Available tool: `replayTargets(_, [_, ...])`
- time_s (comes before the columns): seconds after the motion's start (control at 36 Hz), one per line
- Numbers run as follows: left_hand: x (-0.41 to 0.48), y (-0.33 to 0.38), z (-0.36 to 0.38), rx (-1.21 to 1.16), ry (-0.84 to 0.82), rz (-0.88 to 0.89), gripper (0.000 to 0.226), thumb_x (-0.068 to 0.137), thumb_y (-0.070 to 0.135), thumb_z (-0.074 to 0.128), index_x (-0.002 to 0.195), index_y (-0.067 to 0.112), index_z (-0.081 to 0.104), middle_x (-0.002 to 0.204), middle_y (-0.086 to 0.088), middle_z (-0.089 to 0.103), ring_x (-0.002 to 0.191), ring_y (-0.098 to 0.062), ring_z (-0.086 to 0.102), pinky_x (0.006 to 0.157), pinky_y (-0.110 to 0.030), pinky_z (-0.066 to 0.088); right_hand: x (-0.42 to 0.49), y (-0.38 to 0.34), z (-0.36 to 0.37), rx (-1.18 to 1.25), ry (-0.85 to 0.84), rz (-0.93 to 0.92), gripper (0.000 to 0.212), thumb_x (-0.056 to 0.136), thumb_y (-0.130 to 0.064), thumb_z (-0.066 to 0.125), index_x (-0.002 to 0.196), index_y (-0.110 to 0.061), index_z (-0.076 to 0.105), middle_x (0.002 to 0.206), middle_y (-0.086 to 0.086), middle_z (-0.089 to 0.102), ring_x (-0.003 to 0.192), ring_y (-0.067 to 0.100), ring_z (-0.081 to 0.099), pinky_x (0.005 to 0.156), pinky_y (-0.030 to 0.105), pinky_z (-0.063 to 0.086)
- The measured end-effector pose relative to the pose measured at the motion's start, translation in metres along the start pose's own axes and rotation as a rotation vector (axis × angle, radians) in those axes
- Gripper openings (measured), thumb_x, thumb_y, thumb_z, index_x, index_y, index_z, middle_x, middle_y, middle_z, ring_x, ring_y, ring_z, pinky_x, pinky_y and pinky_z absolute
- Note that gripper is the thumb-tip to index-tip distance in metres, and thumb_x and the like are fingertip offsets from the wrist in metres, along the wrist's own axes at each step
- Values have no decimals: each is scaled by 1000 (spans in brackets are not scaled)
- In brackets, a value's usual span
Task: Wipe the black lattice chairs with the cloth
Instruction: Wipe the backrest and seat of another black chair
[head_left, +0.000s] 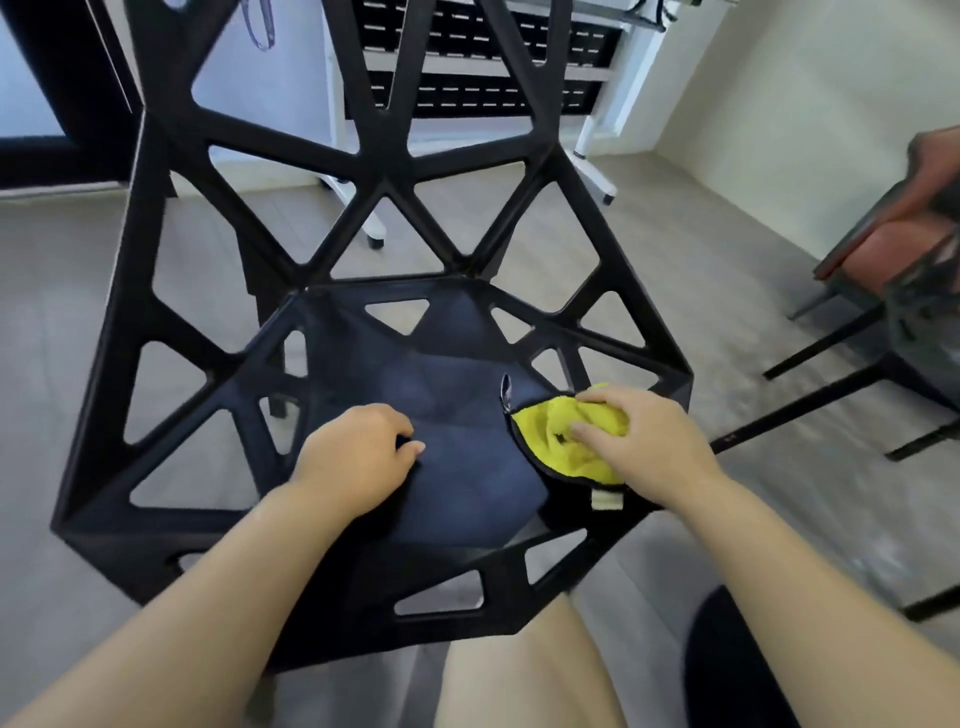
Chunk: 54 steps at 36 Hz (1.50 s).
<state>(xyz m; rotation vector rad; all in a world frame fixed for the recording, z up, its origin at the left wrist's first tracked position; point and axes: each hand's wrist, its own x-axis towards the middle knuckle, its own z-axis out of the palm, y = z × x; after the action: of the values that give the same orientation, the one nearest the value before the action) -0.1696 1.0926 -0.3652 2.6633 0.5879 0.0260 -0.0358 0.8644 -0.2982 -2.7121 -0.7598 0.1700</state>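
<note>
Cloth (553, 449), yellow and bunched, lies on the near right part of the black lattice chair's (384, 171) seat pad (467, 499). The right hand (647, 441) holds it, fingers and thumb curled over it. Most of the pad spreads left and far from this hand, so there is room that way; the seat's right rim is just beside the cloth. The left hand (353, 457) rests curled on the pad in that path; whether it pinches anything, I cannot tell.

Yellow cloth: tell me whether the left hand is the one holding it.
No, the right hand grips the yellow cloth, while the left hand rests on the chair seat apart from it.
</note>
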Motion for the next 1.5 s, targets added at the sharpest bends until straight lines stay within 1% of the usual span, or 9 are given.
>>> replayTargets(0.14, [-12, -21, 1, -2, 78, -48, 31, 93, 41, 49, 116, 23, 61, 124, 12, 53, 117, -12, 47, 91, -30, 44, 46, -31, 11, -47, -162, -139, 28, 92, -37, 55, 120, -37, 54, 94, -11, 53, 105, 22, 52, 84, 32, 40])
replayTargets(0.25, [-17, -23, 6, -30, 133, -47, 31, 94, 37, 48, 118, 22, 61, 126, 12, 54, 116, -12, 49, 91, -27, 43, 78, -45, 37, -298, -361, -101, 44, 98, -38, 39, 141, -39, 30, 133, 11, 42, 124, 34, 37, 101, 43, 36])
replayTargets(0.33, [-16, -21, 9, -25, 183, -46, 30, 94, 37, 47, 116, 22, 62, 123, 11, 56, 113, -13, 51, 87, -28, 45, 92, -51, 44, -394, -349, -81, 49, 99, -39, 29, 147, -32, 19, 143, 17, 34, 132, 36, 25, 104, 48, 24])
replayTargets(0.61, [-15, -27, 11, -39, 216, -34, 24, 91, 38, 50, 106, 22, 62, 109, 11, 57, 101, -13, 53, 80, -27, 45, 85, -52, 55, -534, -265, -146, 49, 93, -48, 35, 125, -11, 41, 123, 15, 52, 115, 34, 40, 82, 41, 34])
replayTargets(0.86, [-16, -23, 9, -34, 226, -23, 26, 93, 37, 48, 108, 21, 61, 111, 10, 57, 103, -12, 52, 82, -27, 45, 93, -57, 44, -320, -304, -80, 57, 92, -48, 42, 140, -18, 33, 128, 18, 47, 125, 34, 33, 96, 42, 33])
replayTargets(1.03, [-21, -25, 12, 19, 260, 8, 23, 91, 30, 53, 95, 15, 69, 101, 4, 65, 96, -20, 60, 73, -31, 51, 75, -73, 63, -156, -350, -246, 50, 87, -46, 52, 135, -39, 39, 117, 13, 45, 111, 32, 44, 98, 38, 37])
replayTargets(1.14, [-28, -35, 12, 139, 290, 9, 36, 81, 38, 42, 79, 17, 72, 85, 5, 68, 78, -19, 66, 60, -30, 55, 72, -89, 73, -218, -324, -413, 49, 94, -40, 43, 142, -33, 35, 121, 4, 52, 115, 28, 32, 95, 41, 33])
replayTargets(1.22, [-31, -37, 12, 161, 315, -1, 26, 77, 36, 52, 80, 19, 72, 86, 7, 69, 73, -17, 66, 59, -28, 52, 88, -99, 79, -252, -323, -446, 48, 96, -42, 38, 143, -32, 31, 124, 5, 51, 117, 28, 31, 96, 43, 29])
replayTargets(1.5, [-29, -38, 14, 114, 369, -15, 25, 78, 37, 52, 80, 19, 68, 83, 7, 66, 66, -18, 63, 53, -27, 47, 107, -123, 87, -272, -297, -376, 51, 96, -45, 39, 143, -28, 30, 124, 15, 46, 114, 31, 39, 95, 41, 31])
